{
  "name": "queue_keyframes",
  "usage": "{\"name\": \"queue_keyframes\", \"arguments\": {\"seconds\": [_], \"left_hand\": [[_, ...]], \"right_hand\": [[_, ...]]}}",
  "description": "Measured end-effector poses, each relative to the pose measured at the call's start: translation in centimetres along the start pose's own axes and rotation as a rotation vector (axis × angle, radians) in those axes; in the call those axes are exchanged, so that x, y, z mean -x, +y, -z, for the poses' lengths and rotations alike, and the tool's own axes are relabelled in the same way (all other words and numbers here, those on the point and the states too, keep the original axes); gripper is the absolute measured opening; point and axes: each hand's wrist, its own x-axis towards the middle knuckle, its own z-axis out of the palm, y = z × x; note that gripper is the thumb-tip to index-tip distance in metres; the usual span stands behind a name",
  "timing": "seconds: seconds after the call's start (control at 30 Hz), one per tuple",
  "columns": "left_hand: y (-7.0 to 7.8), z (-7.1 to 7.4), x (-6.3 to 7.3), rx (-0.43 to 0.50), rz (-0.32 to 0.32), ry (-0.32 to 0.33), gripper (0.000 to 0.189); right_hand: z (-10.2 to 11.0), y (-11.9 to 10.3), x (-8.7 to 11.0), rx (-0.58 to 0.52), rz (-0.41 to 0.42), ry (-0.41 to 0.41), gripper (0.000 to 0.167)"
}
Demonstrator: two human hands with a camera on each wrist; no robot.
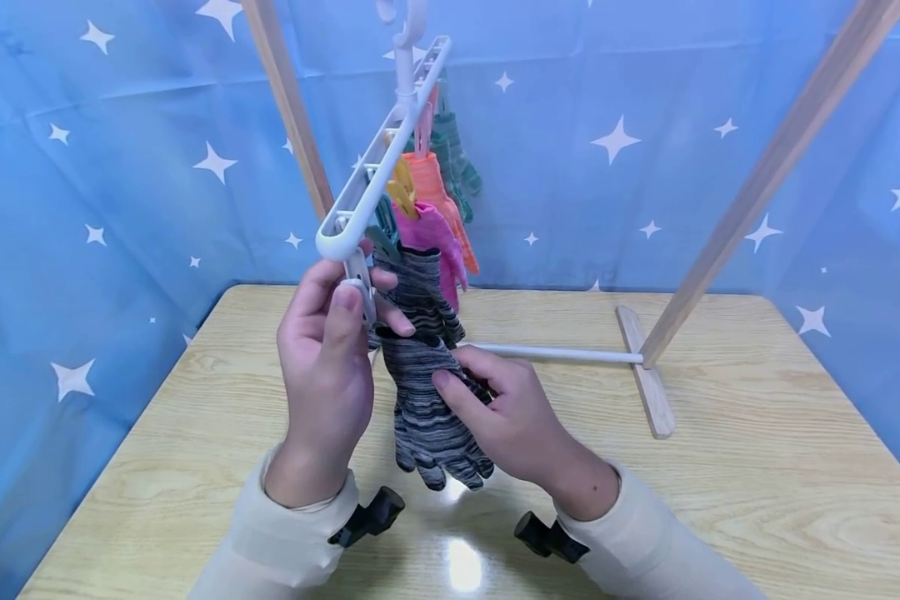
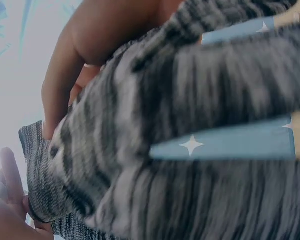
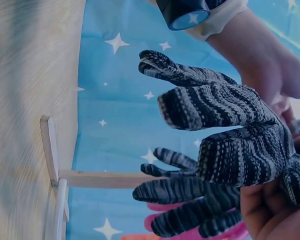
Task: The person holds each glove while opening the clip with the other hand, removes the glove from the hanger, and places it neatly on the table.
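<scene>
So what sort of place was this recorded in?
Probably a staged recording set rather than a lived-in room: a blue star-patterned backdrop hangs behind a wood-grained table, and a wooden frame stands on it.

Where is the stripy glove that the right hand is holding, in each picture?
Head: the glove is near the middle, pinched by the right hand.
Left wrist: the glove is very close, filling the middle and right.
Right wrist: the glove is right of centre, its fingers pointing left.
Shared landmark: the blue curtain with white stars.
</scene>
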Motion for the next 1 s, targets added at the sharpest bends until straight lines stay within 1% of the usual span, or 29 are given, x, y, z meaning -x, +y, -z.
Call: {"name": "queue_keyframes", "arguments": {"seconds": [0.23,0.43,0.57,0.7,0.8,1.0], "left_hand": [[-0.1,0.0,0.1,-0.038,0.005,-0.015,0.050],[-0.2,0.0,0.2,-0.041,0.008,-0.017,0.047],[-0.2,0.0,0.2,-0.026,-0.006,0.004,0.041],[-0.2,0.0,0.4,0.003,-0.020,0.033,0.037],[-0.2,0.0,0.4,0.010,-0.022,0.039,0.036],[-0.2,-0.2,0.5,0.007,-0.022,0.054,0.034]], "right_hand": [[1.1,0.1,0.6,0.044,-0.029,0.021,0.015],[2.1,0.4,1.0,0.095,-0.048,0.049,0.013],[2.8,0.8,1.3,0.141,-0.066,0.064,0.013],[3.3,1.2,1.5,0.186,-0.110,0.056,0.012],[3.6,1.6,1.7,0.191,-0.144,0.050,0.011],[4.2,2.6,2.0,0.207,-0.165,0.072,0.011]]}}
